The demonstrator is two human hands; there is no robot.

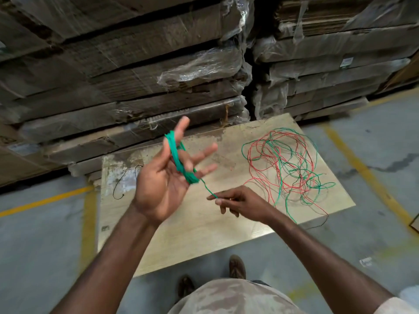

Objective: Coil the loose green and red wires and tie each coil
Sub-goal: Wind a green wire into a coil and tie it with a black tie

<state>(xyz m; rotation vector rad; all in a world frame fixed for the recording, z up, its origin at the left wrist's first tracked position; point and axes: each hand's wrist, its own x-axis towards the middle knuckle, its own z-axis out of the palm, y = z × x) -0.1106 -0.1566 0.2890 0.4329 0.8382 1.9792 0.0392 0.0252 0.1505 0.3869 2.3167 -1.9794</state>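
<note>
- Shirt (229,298), pale camo print, at bottom edge; two brown shoes (237,267) just above it on grey floor (45,245) w/ yellow lines (365,168).
- L hand (165,177) raised, palm toward camera, fingers (205,152) spread and mostly straight, thumb up.
- Green coil (179,160): many turns bunched together, wrapped round L hand, running from near thumb base down across palm to lower edge by little finger. Fingers not curled on it; coil sits looped over hand.
- One green strand (208,189) leaves coil bottom, runs down-right to R hand.
- R hand (233,200) lower, right of L hand, over board; thumb + forefinger pinch the strand, other fingers loosely curled under.
- Board (204,227): pale, flat on floor, stained/scuffed near far-left corner.
- Loose wires (288,164): green + red tangled in messy loops on board's right half, well apart from L hand, near R hand. Can't tell which loop joins held strand.
- One green tail (289,211) trails from tangle toward board's near-right edge, beside R forearm.
- Thin black wire (119,186) on board's left side, curved, separate from tangle; another dark strand (322,220) at right edge, partly off board.
- Cardboard stacks (136,75), flat, wrapped in clear film, behind board, filling upper frame; dark gap between two stacks.
- Small white scrap (365,261) on floor right.
</note>
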